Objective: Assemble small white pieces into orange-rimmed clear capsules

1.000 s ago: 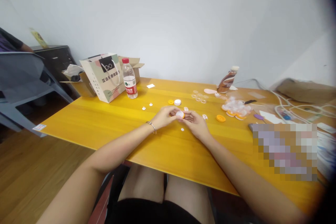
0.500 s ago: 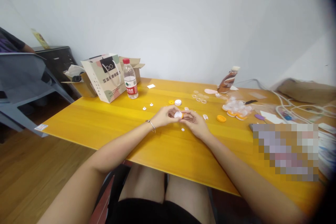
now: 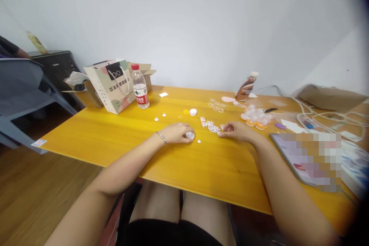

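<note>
My left hand (image 3: 179, 133) rests low over the table, its fingers closed around a small round white cap-like piece (image 3: 189, 135). To the right, my right hand (image 3: 238, 130) has its thumb and fingers drawn together at the edge of several white openwork pieces (image 3: 213, 127). Whether the fingertips grip one of these is too small to tell. A small white disc (image 3: 198, 141) lies between the hands. Beyond them sit a round white piece (image 3: 193, 112) and a small yellow disc (image 3: 186, 111). Two small white pieces with stems (image 3: 164, 115) are further left.
Left on the table (image 3: 121, 134) stand a paper bag (image 3: 115, 88) and a water bottle (image 3: 141, 92). A brown drink bottle (image 3: 245, 87), clear rings (image 3: 216, 106) and a pile of translucent white pieces (image 3: 255, 115) are behind my right hand. A tablet (image 3: 291, 157) and white cables (image 3: 305, 109) lie right.
My hands have parted. The right moved right to the white openwork pieces, which now show more fully. The left keeps the round white piece, slightly lower and further left.
</note>
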Demonstrator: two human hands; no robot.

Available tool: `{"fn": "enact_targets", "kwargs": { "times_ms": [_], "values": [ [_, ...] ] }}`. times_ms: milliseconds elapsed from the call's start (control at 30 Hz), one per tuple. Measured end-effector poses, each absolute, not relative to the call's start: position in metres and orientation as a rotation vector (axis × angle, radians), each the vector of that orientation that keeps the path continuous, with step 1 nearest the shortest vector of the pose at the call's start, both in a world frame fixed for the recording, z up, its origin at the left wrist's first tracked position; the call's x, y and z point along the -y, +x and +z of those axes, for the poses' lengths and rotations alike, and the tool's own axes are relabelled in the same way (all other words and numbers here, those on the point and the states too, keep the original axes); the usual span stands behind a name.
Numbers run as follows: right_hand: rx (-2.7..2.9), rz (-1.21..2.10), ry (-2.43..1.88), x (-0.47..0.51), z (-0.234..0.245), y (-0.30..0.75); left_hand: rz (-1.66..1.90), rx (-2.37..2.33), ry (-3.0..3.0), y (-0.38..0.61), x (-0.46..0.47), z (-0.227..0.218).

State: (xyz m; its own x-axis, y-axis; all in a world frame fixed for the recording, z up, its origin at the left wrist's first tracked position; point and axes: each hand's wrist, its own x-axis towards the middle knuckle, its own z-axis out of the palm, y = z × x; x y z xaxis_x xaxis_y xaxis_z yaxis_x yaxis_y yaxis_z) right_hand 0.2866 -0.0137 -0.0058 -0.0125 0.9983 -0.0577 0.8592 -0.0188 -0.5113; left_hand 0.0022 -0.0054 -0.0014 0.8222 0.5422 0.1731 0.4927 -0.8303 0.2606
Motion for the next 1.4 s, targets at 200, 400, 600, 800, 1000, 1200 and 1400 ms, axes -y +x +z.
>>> {"fn": "enact_targets", "kwargs": {
  "times_ms": [200, 400, 600, 800, 1000, 1200, 1400],
  "values": [
    [1.974, 0.604, -1.770, 0.011, -0.014, 0.274, 0.490, -0.797, 2.797, 0.009, 0.001, 0.001],
    [1.957, 0.632, -1.606, 0.012, -0.020, 0.250, 0.648, -0.755, 2.714, 0.026, -0.031, -0.014],
    [1.858, 0.851, -1.414, 0.012, -0.026, 0.236, 0.613, -0.679, 2.783, 0.038, -0.048, -0.025],
    [1.482, 1.034, -1.291, 0.005, -0.026, 0.237, 0.521, -0.763, 2.832, 0.042, -0.042, -0.019],
    [1.247, 1.098, -1.164, 0.011, -0.023, 0.230, 0.504, -0.849, 2.768, 0.035, -0.044, -0.018],
    [1.321, 1.077, -1.159, 0.018, -0.020, 0.219, 0.547, -0.875, 2.718, 0.024, -0.048, -0.020],
    [1.274, 0.982, -1.152, 0.017, -0.027, 0.215, 0.751, -0.857, 2.372, 0.023, -0.042, -0.015]
  ]
}}
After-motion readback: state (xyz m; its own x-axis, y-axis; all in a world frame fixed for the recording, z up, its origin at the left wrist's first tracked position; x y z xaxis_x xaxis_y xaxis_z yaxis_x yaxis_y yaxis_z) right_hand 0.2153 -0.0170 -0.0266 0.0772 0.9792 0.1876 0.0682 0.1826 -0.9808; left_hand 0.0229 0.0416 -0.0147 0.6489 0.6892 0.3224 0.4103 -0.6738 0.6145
